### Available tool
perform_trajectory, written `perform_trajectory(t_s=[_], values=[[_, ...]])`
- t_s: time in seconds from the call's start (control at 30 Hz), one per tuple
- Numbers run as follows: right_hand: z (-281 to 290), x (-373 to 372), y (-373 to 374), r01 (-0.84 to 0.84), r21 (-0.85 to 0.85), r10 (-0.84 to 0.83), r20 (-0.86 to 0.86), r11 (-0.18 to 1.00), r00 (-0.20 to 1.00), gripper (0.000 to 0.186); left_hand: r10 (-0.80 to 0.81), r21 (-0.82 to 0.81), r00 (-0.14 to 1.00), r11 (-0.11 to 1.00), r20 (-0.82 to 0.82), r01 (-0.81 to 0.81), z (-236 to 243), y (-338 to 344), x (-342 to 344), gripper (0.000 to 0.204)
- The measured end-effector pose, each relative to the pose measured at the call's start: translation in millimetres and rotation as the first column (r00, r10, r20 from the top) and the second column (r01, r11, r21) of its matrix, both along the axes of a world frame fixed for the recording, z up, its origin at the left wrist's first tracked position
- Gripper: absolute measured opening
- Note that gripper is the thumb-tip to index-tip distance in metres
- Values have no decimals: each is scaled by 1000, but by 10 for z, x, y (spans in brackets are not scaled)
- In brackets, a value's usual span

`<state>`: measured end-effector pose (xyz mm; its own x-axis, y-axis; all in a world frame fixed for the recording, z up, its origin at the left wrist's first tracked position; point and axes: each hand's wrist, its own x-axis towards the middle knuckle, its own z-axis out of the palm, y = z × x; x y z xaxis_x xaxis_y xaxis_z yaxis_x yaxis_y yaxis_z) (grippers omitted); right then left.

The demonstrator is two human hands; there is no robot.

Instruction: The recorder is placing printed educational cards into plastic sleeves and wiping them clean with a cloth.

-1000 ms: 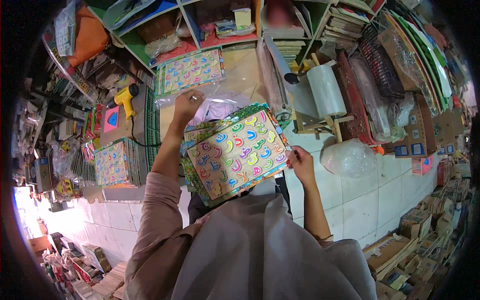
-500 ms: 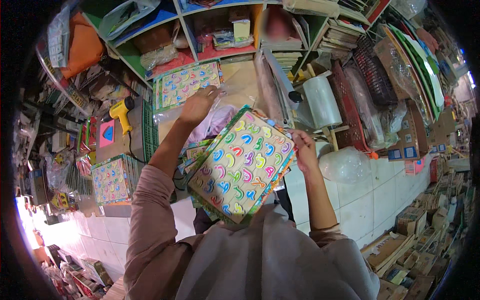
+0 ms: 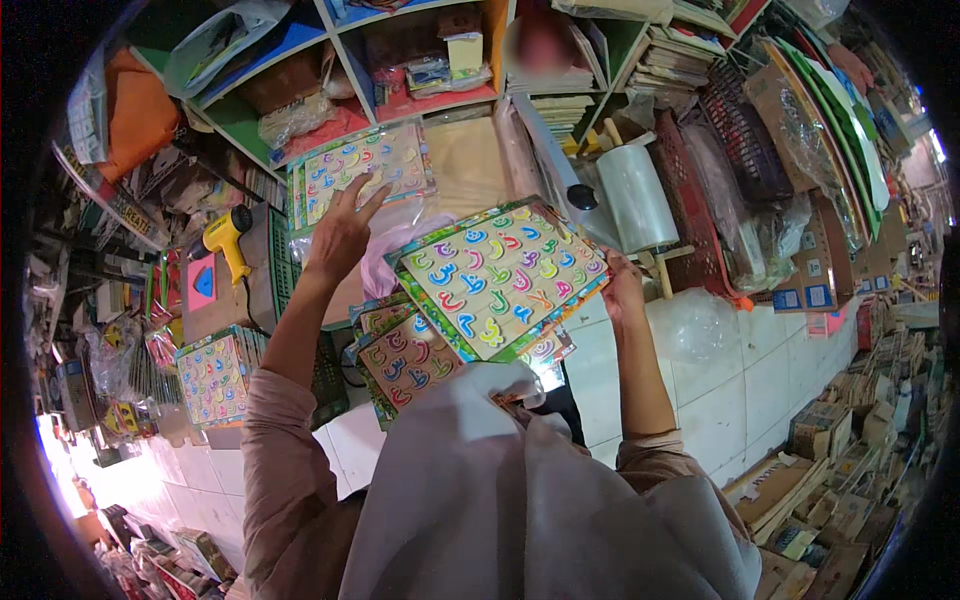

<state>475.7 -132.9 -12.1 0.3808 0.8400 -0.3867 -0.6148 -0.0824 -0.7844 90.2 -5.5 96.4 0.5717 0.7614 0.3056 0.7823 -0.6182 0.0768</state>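
My right hand (image 3: 622, 288) grips the right edge of a stack of colourful letter puzzle boards (image 3: 500, 278), held tilted in front of me. More boards of the same kind (image 3: 405, 355) lie fanned out beneath that stack, against my grey garment. My left hand (image 3: 342, 232) reaches forward with fingers spread, touching the lower edge of another pile of puzzle boards (image 3: 358, 170) wrapped in clear plastic on the counter. A crumpled clear plastic bag (image 3: 392, 240) lies between my left hand and the held stack.
A yellow toy drill (image 3: 228, 235) stands left of my left arm. Another puzzle board pile (image 3: 213, 375) sits at the left. A roll of clear film (image 3: 638, 195), shelves with books (image 3: 690, 60) and a brown basket (image 3: 740, 140) lie ahead. Cardboard boxes (image 3: 850, 440) crowd the floor at right.
My left hand let go of the held stack and reached forward to the wrapped pile on the counter. The stack in my right hand rose and tilted flatter.
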Motion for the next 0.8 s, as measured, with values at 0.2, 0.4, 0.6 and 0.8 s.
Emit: perform_trajectory(t_s=[0.2, 0.4, 0.6, 0.8], values=[[-123, -470, 318, -40, -36, 40, -4, 999, 999, 13, 68, -40, 998, 997, -15, -68, -1, -196, -355, 58], [-148, -941, 669, 3, -17, -4, -64, 1000, 998, 18, 93, -97, 992, 992, 82, -84, -123, -324, -657, 51], [-51, -1240, 1012, -148, 122, 165, -146, 981, 975, 25, 65, -80, 905, 996, 421, -34, -407, -543, -760, 19], [-57, -1234, 1240, -329, 57, 334, -98, 942, 938, 27, 361, -329, 504, 931, 784, -156, -667, -421, -966, 42]])
